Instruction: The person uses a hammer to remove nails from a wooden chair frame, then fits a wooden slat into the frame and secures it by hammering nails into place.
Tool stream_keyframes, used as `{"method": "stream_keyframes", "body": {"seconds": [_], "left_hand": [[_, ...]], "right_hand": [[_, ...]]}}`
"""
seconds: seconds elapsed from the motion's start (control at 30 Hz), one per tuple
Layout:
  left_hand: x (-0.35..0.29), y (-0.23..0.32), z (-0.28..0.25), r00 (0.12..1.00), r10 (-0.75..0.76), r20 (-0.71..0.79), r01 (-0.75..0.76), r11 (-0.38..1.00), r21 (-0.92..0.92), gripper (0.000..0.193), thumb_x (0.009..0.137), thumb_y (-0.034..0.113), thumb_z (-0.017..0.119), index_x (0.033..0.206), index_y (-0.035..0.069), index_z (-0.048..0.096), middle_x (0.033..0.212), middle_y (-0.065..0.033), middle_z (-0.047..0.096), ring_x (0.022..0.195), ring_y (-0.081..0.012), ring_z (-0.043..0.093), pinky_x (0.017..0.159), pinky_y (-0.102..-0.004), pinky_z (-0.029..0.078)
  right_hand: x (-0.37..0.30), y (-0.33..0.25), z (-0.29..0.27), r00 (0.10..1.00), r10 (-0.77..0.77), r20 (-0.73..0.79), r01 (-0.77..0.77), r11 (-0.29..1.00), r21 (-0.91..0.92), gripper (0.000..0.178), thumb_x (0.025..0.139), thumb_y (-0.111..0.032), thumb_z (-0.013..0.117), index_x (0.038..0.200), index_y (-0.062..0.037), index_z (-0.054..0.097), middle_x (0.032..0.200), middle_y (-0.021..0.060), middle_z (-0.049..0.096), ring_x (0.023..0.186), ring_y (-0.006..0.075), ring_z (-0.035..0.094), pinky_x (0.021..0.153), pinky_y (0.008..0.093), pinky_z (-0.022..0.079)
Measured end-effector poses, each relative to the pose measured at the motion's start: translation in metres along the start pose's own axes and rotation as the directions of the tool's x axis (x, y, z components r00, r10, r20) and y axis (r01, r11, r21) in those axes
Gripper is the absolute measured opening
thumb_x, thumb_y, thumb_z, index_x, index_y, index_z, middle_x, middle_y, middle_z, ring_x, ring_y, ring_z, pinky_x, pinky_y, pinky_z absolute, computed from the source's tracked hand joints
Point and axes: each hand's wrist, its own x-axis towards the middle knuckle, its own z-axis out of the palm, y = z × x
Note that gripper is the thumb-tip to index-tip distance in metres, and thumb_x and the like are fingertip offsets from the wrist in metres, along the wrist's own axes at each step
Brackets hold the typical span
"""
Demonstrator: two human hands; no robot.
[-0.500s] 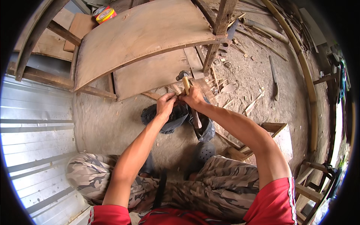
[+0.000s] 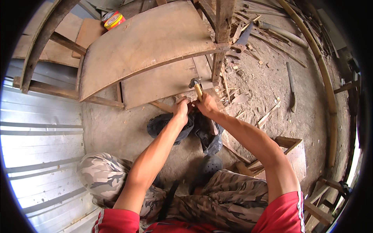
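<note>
My right hand (image 2: 208,105) is wrapped round a hammer (image 2: 198,91) with a pale wooden handle, its dark metal head pointing away from me. Close beside it, my left hand (image 2: 181,108) has its fingers pinched together; what they hold is hidden. Both hands are over a crumpled black plastic bag (image 2: 157,124) on the floor, whose opening lies under my fingers. Its right part (image 2: 211,143) spreads below my right wrist, with a brownish piece partly showing there.
A wooden frame with plywood shelves (image 2: 151,46) stands ahead, with round tins (image 2: 114,20) behind it. To the right lie a handsaw (image 2: 243,40), a long knife (image 2: 291,87), wood scraps and a wooden box (image 2: 297,155). Corrugated metal sheeting (image 2: 42,143) lines the left.
The view has shifted slightly. My left fingers have curled inward, turning the back of the hand up, while my right hand keeps its hold on the hammer.
</note>
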Motion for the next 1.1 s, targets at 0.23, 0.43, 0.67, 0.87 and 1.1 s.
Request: {"method": "stream_keyframes", "body": {"seconds": [0.23,0.43,0.67,0.87,1.1], "left_hand": [[0.042,0.01,0.006,0.974,-0.144,-0.174,0.059,0.907,-0.417,0.01,0.099,0.009,0.054,0.095,0.0,0.052,0.088,-0.0107,0.056,0.084,-0.0231,0.066,0.074,-0.0371,0.063],[0.06,0.01,-0.013,0.971,-0.217,-0.102,0.131,0.838,-0.53,0.007,0.098,0.009,0.056,0.099,0.002,0.056,0.089,-0.0105,0.06,0.077,-0.0231,0.066,0.067,-0.0372,0.062],[0.076,0.002,-0.016,0.961,-0.278,0.011,0.244,0.824,-0.511,0.007,0.095,0.009,0.058,0.1,0.004,0.058,0.093,-0.01,0.062,0.074,-0.0201,0.068,0.062,-0.0335,0.063],[0.08,-0.002,-0.03,0.947,-0.317,-0.042,0.255,0.828,-0.5,0.011,0.096,0.007,0.054,0.105,0.001,0.058,0.094,-0.0112,0.062,0.072,-0.0229,0.068,0.06,-0.0355,0.063],[0.055,0.008,-0.019,0.949,-0.313,0.03,0.3,0.87,-0.392,0.012,0.098,0.009,0.056,0.108,0.005,0.06,0.092,-0.0076,0.064,0.076,-0.0198,0.067,0.063,-0.0342,0.057]], "right_hand": [[0.024,0.0,0.028,0.977,0.064,-0.201,-0.025,0.981,0.193,0.037,0.083,-0.031,0.076,0.097,0.0007,0.062,0.091,0.0274,0.069,0.091,0.0446,0.068,0.078,0.0503,0.052],[0.037,-0.021,0.037,0.933,0.216,-0.289,-0.13,0.948,0.29,0.034,0.086,-0.025,0.073,0.104,-0.0008,0.058,0.096,0.0283,0.069,0.095,0.0468,0.067,0.08,0.0513,0.052],[0.04,-0.038,0.055,0.849,0.35,-0.395,-0.264,0.93,0.258,0.031,0.086,-0.02,0.074,0.106,-0.0061,0.055,0.095,0.0245,0.07,0.093,0.0466,0.067,0.079,0.0516,0.052],[0.045,-0.049,0.08,0.759,0.453,-0.468,-0.192,0.843,0.503,0.024,0.081,-0.011,0.07,0.101,-0.0058,0.058,0.084,0.0163,0.068,0.08,0.0353,0.068,0.073,0.0456,0.052],[0.057,-0.011,0.087,0.764,0.409,-0.499,0.041,0.741,0.671,0.024,0.081,-0.007,0.068,0.102,-0.006,0.059,0.083,0.0078,0.065,0.072,0.0222,0.063,0.069,0.0378,0.05]]}}
